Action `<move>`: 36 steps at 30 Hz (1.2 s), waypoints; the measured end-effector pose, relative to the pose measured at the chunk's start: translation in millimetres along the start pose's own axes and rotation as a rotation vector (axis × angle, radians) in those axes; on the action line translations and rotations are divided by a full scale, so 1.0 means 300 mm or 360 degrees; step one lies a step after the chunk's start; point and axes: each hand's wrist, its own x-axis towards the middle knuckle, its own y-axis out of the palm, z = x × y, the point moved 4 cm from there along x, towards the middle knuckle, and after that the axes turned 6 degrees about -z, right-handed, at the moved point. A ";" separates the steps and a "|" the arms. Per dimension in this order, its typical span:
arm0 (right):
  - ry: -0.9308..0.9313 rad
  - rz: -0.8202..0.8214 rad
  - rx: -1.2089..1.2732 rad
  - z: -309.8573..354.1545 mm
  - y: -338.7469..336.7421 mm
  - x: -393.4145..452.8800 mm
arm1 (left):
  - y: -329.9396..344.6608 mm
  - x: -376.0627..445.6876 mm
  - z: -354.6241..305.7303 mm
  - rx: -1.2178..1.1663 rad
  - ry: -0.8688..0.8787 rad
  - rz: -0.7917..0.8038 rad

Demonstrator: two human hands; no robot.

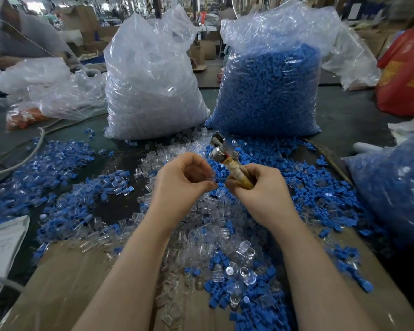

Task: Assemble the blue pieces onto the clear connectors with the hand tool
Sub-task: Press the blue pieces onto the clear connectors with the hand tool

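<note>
My right hand point(261, 187) grips the taped handle of a hand tool point(221, 151) whose metal head points up and away. My left hand point(182, 180) is held just left of it, fingers curled, pinching a small clear connector point(212, 177) with a dark blue bit at its edge. Loose blue pieces point(320, 187) and clear connectors point(213, 235) lie heaped on the table under both hands. Joined blue-and-clear parts point(65, 177) are spread out to the left.
A big bag of clear connectors point(151, 87) and a big bag of blue pieces point(268, 91) stand at the back. Another blue-filled bag point(397, 187) lies at right, a red bag point(406, 70) beyond it. Cardboard point(77, 283) covers the near edge; cables point(22, 156) run left.
</note>
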 end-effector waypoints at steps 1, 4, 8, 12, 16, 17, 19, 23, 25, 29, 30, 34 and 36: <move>-0.0007 -0.0003 0.0000 0.001 0.000 0.000 | 0.002 -0.001 -0.002 0.0045 0.0023 -0.0002; -0.0026 0.0013 -0.0048 0.001 0.003 0.000 | 0.008 -0.007 -0.007 0.0140 0.0075 -0.0031; -0.0020 0.0021 -0.0092 0.004 0.010 -0.002 | 0.014 -0.010 -0.021 0.0274 0.0148 -0.0049; 0.0028 0.0031 0.0038 0.009 0.013 -0.003 | 0.019 -0.009 -0.021 0.0213 0.0107 -0.0060; 0.0065 0.0057 0.0264 0.018 0.013 -0.004 | 0.029 -0.009 -0.014 0.0096 0.0000 -0.0147; 0.0074 0.0053 0.0307 0.019 0.012 -0.005 | 0.033 -0.010 -0.014 0.0083 -0.0017 -0.0144; 0.0087 0.0043 0.0366 0.021 0.008 -0.009 | 0.036 -0.012 -0.015 0.0009 -0.0062 -0.0122; 0.0074 0.0038 0.0402 0.037 0.002 -0.015 | 0.029 -0.008 -0.019 -0.0223 -0.0169 -0.0040; 0.0060 0.0033 0.0419 0.048 -0.003 -0.018 | 0.027 -0.008 -0.023 -0.0317 -0.0214 -0.0001; 0.0064 0.0021 0.0462 0.052 -0.007 -0.019 | 0.025 -0.013 -0.027 -0.0429 -0.0246 0.0049; 0.0070 0.0025 0.0474 0.052 -0.005 -0.019 | 0.022 -0.013 -0.025 -0.0465 -0.0260 0.0048; 0.0076 0.0042 0.0504 0.054 0.001 -0.018 | 0.019 -0.013 -0.018 -0.0514 -0.0295 0.0043; 0.0079 0.0050 0.0507 0.053 0.003 -0.019 | 0.019 -0.012 -0.015 -0.0509 -0.0304 0.0040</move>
